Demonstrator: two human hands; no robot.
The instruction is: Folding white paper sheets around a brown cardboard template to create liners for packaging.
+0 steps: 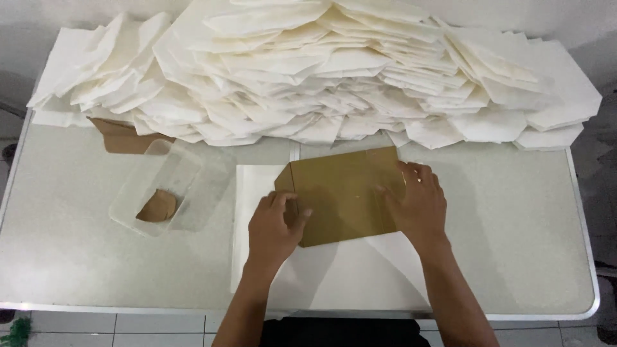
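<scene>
A brown cardboard template (344,193) lies on a white paper sheet (347,273) at the table's middle. My left hand (275,226) rests on the template's left end, fingers curled over its edge. At the right end, my right hand (418,200) presses flat on the cardboard with spread fingers. The white sheet reaches from under the cardboard toward the near table edge, and its right side runs diagonally.
A big heap of folded white paper pieces (321,71) fills the back of the grey table (527,244). A clear plastic tub (170,189) holding a brown scrap stands at the left. Another brown cardboard piece (125,138) pokes out under the heap.
</scene>
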